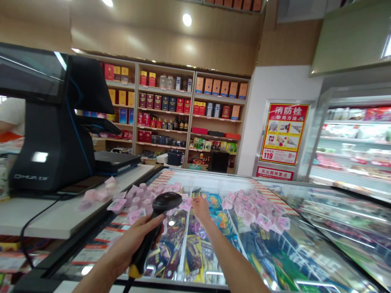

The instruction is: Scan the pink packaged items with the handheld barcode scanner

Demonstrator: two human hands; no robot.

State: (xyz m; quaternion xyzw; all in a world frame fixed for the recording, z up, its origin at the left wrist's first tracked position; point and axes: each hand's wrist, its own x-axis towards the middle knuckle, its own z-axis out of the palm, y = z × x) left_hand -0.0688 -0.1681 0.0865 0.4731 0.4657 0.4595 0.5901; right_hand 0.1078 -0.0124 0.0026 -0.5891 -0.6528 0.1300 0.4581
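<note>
My left hand point(139, 236) is wrapped round the handle of a black barcode scanner point(152, 219), its head tilted up and to the right. Just right of the scanner head, my right hand point(200, 209) has its fingers pinched at the edge of a small pink cup point(185, 202) with a flat lid. Beneath both hands is the glass top of a freezer. A pile of pink cups point(137, 199) lies on the left of the glass, partly behind the scanner. Another pile of pink cups point(255, 205) lies to the right.
Packaged frozen goods point(195, 254) show through the glass. On the left, a white counter point(49, 224) carries a black checkout terminal point(55, 134) and a few pink cups point(94, 195). Boxed goods fill shelves point(165, 110) behind. Part of another person point(12, 116) shows at far left.
</note>
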